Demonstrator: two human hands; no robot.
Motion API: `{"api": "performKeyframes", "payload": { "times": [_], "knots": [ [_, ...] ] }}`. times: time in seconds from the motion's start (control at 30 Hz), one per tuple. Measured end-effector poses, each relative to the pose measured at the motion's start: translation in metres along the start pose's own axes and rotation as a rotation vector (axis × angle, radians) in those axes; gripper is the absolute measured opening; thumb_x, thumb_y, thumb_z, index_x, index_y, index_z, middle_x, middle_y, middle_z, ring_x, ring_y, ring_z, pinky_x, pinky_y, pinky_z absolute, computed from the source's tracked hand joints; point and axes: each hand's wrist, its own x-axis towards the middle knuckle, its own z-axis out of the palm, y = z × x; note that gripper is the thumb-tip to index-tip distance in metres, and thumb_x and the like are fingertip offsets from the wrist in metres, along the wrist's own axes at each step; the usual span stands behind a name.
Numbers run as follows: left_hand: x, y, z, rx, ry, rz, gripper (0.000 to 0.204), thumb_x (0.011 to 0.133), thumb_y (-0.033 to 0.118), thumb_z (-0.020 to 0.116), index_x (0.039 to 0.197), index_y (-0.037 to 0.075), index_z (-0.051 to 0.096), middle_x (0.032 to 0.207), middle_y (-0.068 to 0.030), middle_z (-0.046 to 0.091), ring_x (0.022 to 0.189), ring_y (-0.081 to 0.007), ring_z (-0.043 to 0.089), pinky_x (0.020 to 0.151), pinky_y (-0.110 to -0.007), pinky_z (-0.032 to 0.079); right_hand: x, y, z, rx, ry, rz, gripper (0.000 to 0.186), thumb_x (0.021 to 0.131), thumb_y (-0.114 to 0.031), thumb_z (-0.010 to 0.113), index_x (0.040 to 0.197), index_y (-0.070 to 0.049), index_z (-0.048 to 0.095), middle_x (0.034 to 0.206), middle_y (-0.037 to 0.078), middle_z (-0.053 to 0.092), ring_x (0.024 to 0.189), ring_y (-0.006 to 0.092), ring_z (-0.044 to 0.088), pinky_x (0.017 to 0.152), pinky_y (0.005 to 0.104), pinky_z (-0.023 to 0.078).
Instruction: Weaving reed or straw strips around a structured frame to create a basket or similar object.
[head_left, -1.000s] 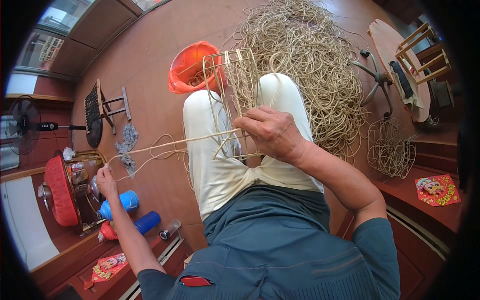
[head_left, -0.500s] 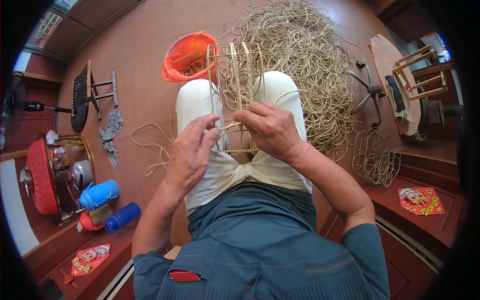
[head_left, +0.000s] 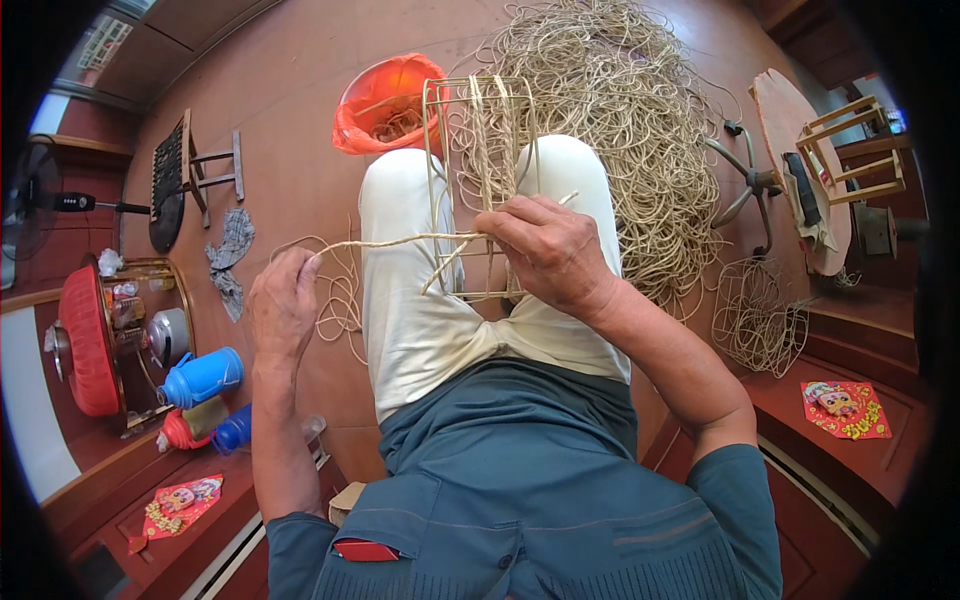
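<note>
A tan cord (head_left: pixel 385 242) runs taut from side to side over my thighs. At its left end, out beyond my left thigh, my left hand (head_left: pixel 283 300) pinches it between thumb and fingers. My right hand (head_left: pixel 553 250) is closed on the same cord near the lower part of a wire frame (head_left: pixel 432 150). This open metal frame stands between my knees, with lengths of cord (head_left: pixel 482 150) strung along it. One short cord end slants down left of my right fingers, another pokes out above that hand. My right fingertips are partly hidden.
A large heap of loose cord (head_left: pixel 620 130) covers the floor ahead and right. An orange-lined bucket (head_left: pixel 350 125) stands beyond my left knee. Farther left are a grey rag (head_left: pixel 232 240), a small chair (head_left: pixel 185 170) and a blue flask (head_left: pixel 205 378). A wooden stool (head_left: pixel 850 150) is at right.
My left hand has moved away to the left and down, drawing the cord out straight. My right hand stays at the frame, still gripping.
</note>
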Motion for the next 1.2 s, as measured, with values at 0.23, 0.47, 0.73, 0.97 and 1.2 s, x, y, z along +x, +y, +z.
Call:
{"api": "performKeyframes", "payload": {
  "times": [0.23, 0.47, 0.73, 0.97, 1.2],
  "knots": [
    [0.01, 0.071, 0.002, -0.01, 0.172, 0.303, 0.04, 0.099, 0.01, 0.069, 0.138, 0.01, 0.067, 0.127, -0.0148, 0.069, 0.121, -0.0363, 0.064, 0.107, -0.049, 0.048, 0.001, -0.003, -0.001, -0.035, -0.022, 0.019, 0.027, 0.084, -0.003, 0.074, 0.108, -0.016, 0.074, 0.092, 0.001, 0.068, 0.084, 0.0231, 0.071, 0.07, 0.0375, 0.058],
    [0.007, 0.154, 0.033, -0.406, 0.14, 0.475, 0.043, 0.094, 0.0, 0.074, 0.136, 0.007, 0.068, 0.123, -0.0161, 0.07, 0.115, -0.0357, 0.067, 0.099, -0.046, 0.054, 0.003, -0.003, -0.001, -0.032, 0.017, 0.007, 0.026, 0.086, -0.004, 0.074, 0.11, -0.015, 0.074, 0.092, 0.002, 0.068, 0.083, 0.0245, 0.07, 0.07, 0.038, 0.058],
    [0.008, 0.098, 0.024, -0.482, 0.306, 0.193, 0.018, 0.105, 0.007, 0.07, 0.122, 0.004, 0.069, 0.09, -0.0064, 0.069, 0.086, -0.0228, 0.069, 0.078, -0.039, 0.056, 0.0, -0.002, 0.0, -0.005, -0.019, 0.06, 0.024, 0.086, -0.005, 0.076, 0.108, -0.015, 0.074, 0.09, 0.002, 0.066, 0.082, 0.0248, 0.069, 0.07, 0.038, 0.058],
    [-0.003, 0.08, 0.01, -1.564, 0.041, -0.308, 0.01, 0.105, 0.015, 0.075, 0.11, 0.01, 0.069, 0.086, 0.0016, 0.063, 0.072, -0.0091, 0.056, 0.069, -0.027, 0.05, 0.005, -0.009, -0.003, 0.015, 0.033, 0.043, 0.022, 0.086, -0.005, 0.076, 0.106, -0.016, 0.076, 0.097, 0.001, 0.068, 0.085, 0.0243, 0.069, 0.073, 0.0372, 0.058],
    [-0.014, 0.138, 0.02, -0.617, 0.207, 0.145, 0.023, 0.096, 0.011, 0.084, 0.116, 0.004, 0.074, 0.094, -0.0042, 0.072, 0.08, -0.0144, 0.066, 0.072, -0.03, 0.053, 0.018, -0.017, -0.009, -0.009, 0.026, 0.002, 0.025, 0.084, -0.005, 0.077, 0.107, -0.015, 0.076, 0.112, 0.001, 0.07, 0.094, 0.0243, 0.066, 0.08, 0.0367, 0.058]
  ]
}}
